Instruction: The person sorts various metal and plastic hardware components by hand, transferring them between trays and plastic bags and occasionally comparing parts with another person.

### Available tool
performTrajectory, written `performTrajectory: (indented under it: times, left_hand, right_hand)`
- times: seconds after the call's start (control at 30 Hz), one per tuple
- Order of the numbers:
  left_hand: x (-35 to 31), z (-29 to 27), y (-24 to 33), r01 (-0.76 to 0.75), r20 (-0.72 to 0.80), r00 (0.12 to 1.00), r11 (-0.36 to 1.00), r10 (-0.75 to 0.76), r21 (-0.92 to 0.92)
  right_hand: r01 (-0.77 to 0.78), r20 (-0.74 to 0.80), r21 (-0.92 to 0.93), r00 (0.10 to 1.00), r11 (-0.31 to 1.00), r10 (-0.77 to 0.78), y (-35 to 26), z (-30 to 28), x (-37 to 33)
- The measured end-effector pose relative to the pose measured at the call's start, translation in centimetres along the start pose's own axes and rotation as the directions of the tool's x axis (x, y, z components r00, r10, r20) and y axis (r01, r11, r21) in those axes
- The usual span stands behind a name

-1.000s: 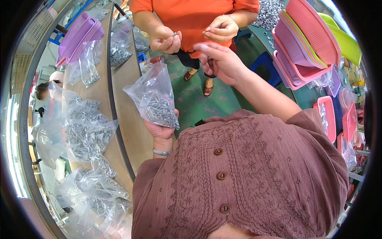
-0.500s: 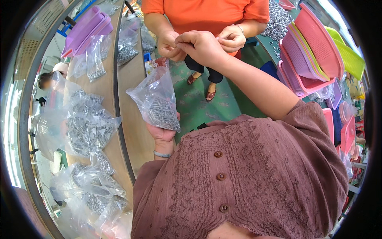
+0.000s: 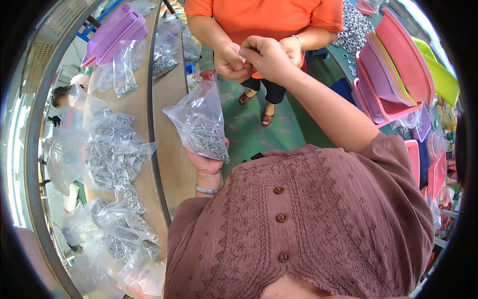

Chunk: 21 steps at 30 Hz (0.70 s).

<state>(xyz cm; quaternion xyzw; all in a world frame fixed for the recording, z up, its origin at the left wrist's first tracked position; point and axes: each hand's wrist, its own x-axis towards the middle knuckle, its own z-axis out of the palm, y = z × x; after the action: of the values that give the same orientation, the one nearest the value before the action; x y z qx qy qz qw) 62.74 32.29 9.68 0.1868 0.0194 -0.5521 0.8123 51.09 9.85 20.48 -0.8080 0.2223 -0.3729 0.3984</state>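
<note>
My left hand (image 3: 205, 166) grips the bag (image 3: 196, 110) from beneath: clear, crinkled plastic, grey metal pieces (image 3: 206, 138) heaped low. My right hand (image 3: 271, 59) is pinched beside a co-worker's hand (image 3: 230, 64); around what, I can't tell.

The head view is a wide fisheye looking steeply down from above the wearer's own brown blouse (image 3: 308, 209), which fills the lower middle at close range. It also faces forward, taking in the right hand (image 3: 271, 57) and left hand (image 3: 205, 162) and, opposite, a person's orange shirt (image 3: 269, 20) cut by the top edge. A wooden bench (image 3: 139, 97) bends along the left; beyond the stacked baskets (image 3: 413, 60), the right rim seems too squeezed to read clearly
</note>
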Motion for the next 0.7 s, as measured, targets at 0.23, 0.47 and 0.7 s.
performTrajectory:
  times: [0.23, 0.47, 0.7]
  left_hand:
    - [-0.1, -0.1, 0.4, 0.035, 0.060, 0.998, 0.997, -0.031, -0.074]
    - [-0.4, 0.4, 1.7, -0.031, 0.187, 0.981, 0.992, 0.054, -0.123]
    - [0.9, 1.9, 4.0, -0.236, 0.192, 0.954, 0.972, 0.230, 0.005]
  right_hand:
    - [-0.388, 0.111, 0.509, 0.915, 0.769, 0.388, -1.9, -2.1, -1.9]
    - [-0.490, 0.346, 0.648, 0.871, 0.583, 0.348, -2.8, -2.9, -5.0]
    - [-0.411, 0.628, 0.234, 0.755, 0.881, 0.186, -4.8, 2.1, -4.7]
